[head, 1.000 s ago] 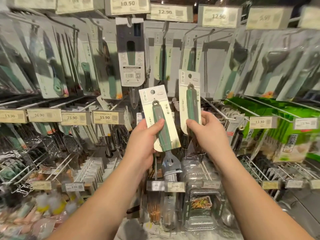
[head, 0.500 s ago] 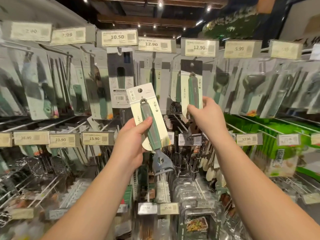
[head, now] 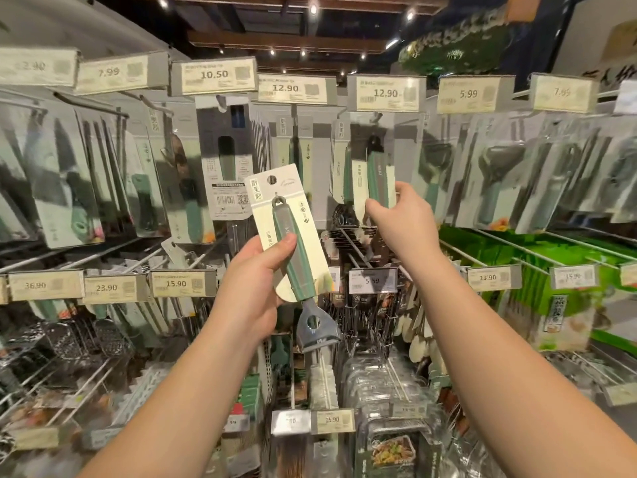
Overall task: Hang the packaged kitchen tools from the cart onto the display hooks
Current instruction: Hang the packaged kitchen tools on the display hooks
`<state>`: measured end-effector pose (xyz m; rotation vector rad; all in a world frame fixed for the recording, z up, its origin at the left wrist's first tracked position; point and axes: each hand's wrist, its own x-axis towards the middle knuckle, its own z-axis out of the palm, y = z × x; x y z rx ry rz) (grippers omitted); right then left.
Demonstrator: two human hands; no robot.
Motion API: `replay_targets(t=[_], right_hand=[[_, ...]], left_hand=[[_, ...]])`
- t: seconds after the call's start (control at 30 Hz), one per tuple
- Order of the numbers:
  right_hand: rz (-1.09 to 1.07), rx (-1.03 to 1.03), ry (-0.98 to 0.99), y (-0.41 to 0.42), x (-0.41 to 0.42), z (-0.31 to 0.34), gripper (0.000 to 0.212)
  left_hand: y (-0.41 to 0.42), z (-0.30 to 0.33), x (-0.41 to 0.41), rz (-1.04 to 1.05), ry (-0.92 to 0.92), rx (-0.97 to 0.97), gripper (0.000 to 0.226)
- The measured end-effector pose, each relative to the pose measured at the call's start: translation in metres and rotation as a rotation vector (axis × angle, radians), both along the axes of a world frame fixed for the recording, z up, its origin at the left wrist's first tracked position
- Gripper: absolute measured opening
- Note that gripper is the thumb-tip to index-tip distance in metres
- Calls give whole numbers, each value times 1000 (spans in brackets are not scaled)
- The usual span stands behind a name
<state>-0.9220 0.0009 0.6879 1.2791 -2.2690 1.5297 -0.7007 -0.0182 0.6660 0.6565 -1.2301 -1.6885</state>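
My left hand [head: 253, 288] grips a carded kitchen tool [head: 293, 243] with a green handle and a metal head that sticks out below the cream card. It is tilted, well below the top row of hooks. My right hand [head: 401, 224] holds a second carded green-handled tool [head: 377, 179] raised high, its card top close under the display hook [head: 377, 117] behind the second 12.90 price tag [head: 386, 94]. Whether the card's hole is on the hook is blurred. The cart is out of view.
Packaged knives, peelers and scoops hang densely along the top row under price tags. A lower row carries tags such as 15.90 [head: 176, 283] and 5.59 [head: 372, 281]. Green boxes [head: 558, 270] fill the right shelf; wire hooks stick out towards me.
My right hand has lifted its tool from mid height up to the top row hook. My left hand rose slightly with its tool. The view tilted upward.
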Motion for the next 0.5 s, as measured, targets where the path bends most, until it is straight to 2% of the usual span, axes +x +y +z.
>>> replay_targets(t=[0.13,0.17,0.3,0.37,0.5], right_hand=[[-39,61,8,-26,-11,-3,66],[-51,79,6,-33,-12,-2,64],[-54,106,-26,-61,-22,1,33],[-61,104,-54,-75,-25,4,34],[-96,205,-86,-96,-28,10,50]], left_hand=[[2,-1,-1,1,-10,0,23],[2,-2,-1,0,-11,-1,22],[5,-3,-3,5,-12,12,22],[6,-3,-3,13,-20,13,22],[8,-3,-1,13,-23,10,23]])
